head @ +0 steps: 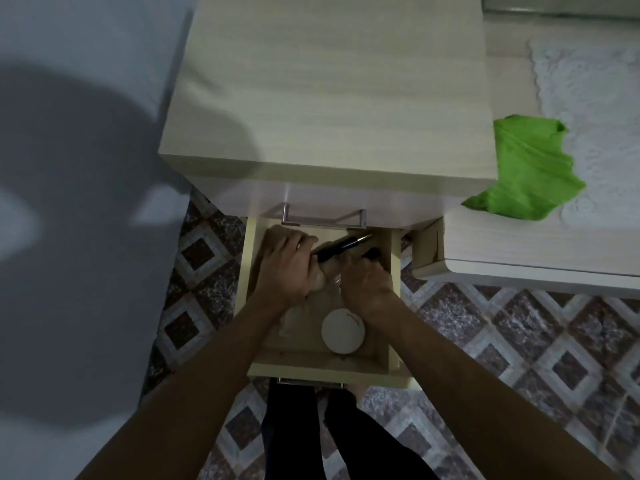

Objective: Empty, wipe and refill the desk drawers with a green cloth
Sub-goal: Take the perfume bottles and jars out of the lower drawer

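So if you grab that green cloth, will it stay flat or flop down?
Probably flop. The cloth already lies crumpled in soft folds, and one corner droops over the desk edge, so it looks limp, not stiff. It also seems thin, so likely light, and it should not roll.

Open drawer (323, 370) under the pale wood cabinet (325, 95).
A round white lid (343, 331) lies near its front; right, a green cloth (526, 171) drapes the desk (540, 251).
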